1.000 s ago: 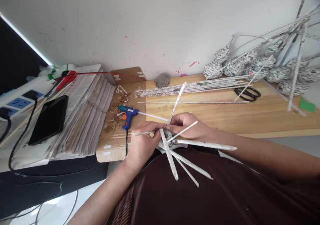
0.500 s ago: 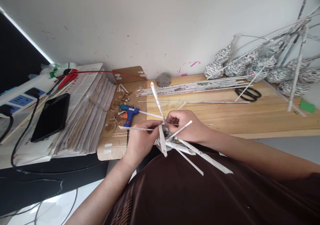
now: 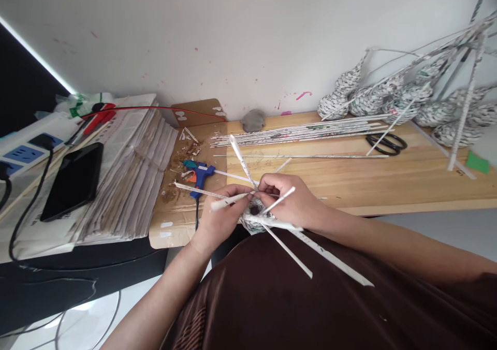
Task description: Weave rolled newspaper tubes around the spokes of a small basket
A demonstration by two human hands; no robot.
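Woven newspaper piece (image 3: 252,224) btwn both hands, by desk's (image 3: 388,189) near edge: body woven, several paper strips (image 3: 289,251) sticking out unwoven. Fingers of L hand (image 3: 219,216) & R hand (image 3: 290,199) pinch strips at far rim. Vs. prev. frame, one strip (image 3: 229,200) swung from near to left. Glue gun (image 3: 201,176) far left; more woven pieces (image 3: 333,103) far right.

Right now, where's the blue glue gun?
In the head view it's left of centre: the blue glue gun lies on the cardboard sheet, right of the newspaper stack and just beyond the left hand.
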